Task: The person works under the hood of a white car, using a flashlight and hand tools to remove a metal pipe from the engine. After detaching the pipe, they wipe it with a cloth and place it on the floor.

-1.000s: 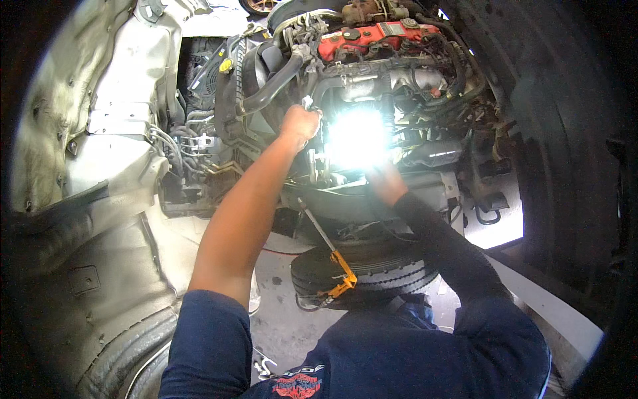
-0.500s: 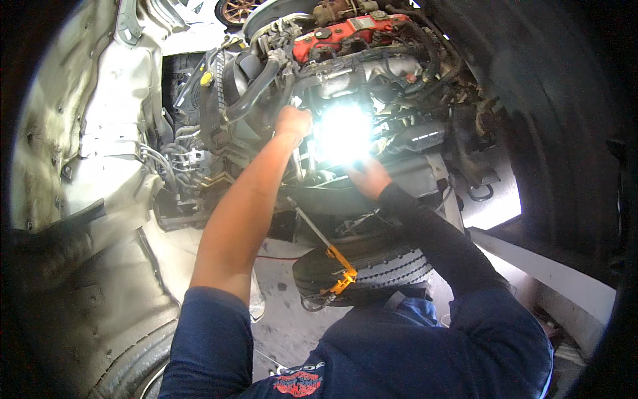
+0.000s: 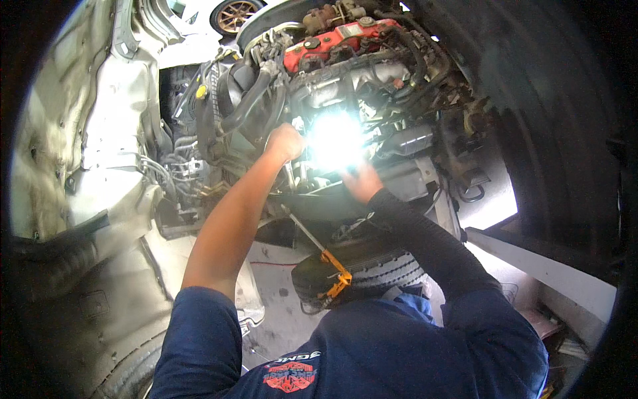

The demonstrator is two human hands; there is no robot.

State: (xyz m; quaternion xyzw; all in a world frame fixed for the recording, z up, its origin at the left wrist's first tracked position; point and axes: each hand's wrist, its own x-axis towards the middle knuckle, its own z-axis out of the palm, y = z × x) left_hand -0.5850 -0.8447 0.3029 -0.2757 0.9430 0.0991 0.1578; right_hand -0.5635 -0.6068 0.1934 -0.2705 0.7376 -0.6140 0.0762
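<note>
My left hand is closed at the side of the engine, next to a small bright metal part. What its fingers grip is hidden behind the hand. My right hand, below a dark sleeve, reaches in just under a glaring white light. The glare washes out its fingertips, so I cannot tell whether it holds the lamp or something beside it. Above both hands lies the engine, with its red valve cover and grey metal intake manifold.
A black cylinder lies right of the light. Below the hands are a tyre and an orange-yellow tool with a long metal rod. Black hoses run at left beside a pale body panel. A white beam crosses at right.
The whole view has shifted slightly, so the engine sits a little further left. Both hands and the light keep nearly the same places against the engine.
</note>
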